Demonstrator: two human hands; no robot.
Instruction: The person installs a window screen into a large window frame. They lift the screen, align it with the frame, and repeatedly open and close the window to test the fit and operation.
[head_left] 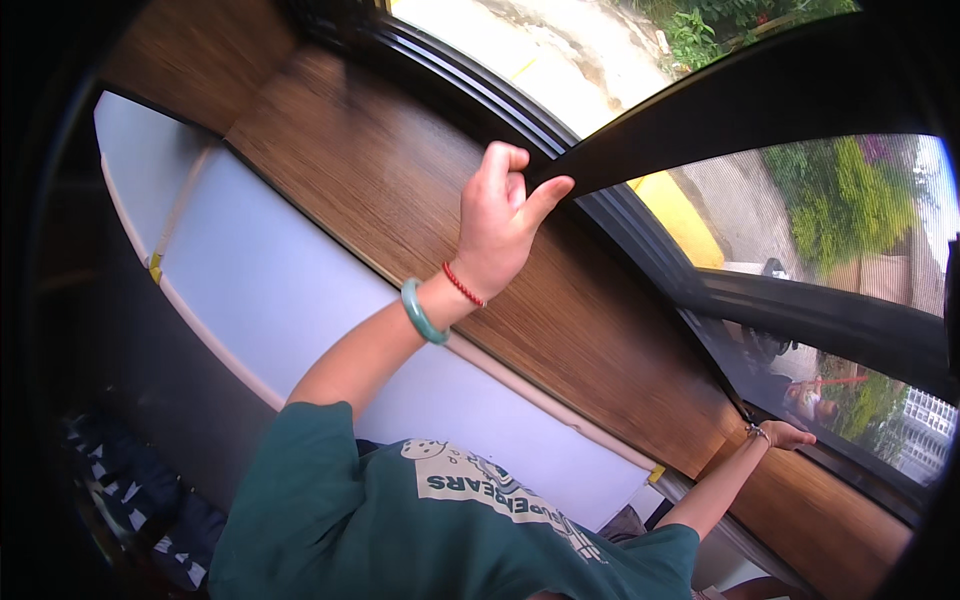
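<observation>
My left hand [500, 225] is raised over the brown wood-grain sill, beside the lower end of a black window sash upright [690, 125]. Its fingers are half curled and the thumb stands apart, with nothing visible between them; whether it touches the upright I cannot tell. A green bangle [424, 312] and a red bead bracelet [462, 285] circle that wrist. Farther right, my right hand [785, 435] reaches to the lower window frame [850, 460], small in view, fingers stretched out and seemingly empty. The window [830, 215] has a fine mesh screen.
The wood-grain sill [370, 185] runs diagonally under the window. Against it lies a white desk or tabletop [270, 270] with a pale edge strip and yellow tape [155, 268] at its corners. Dark patterned fabric [140, 500] lies at lower left. Plants and paving show outside.
</observation>
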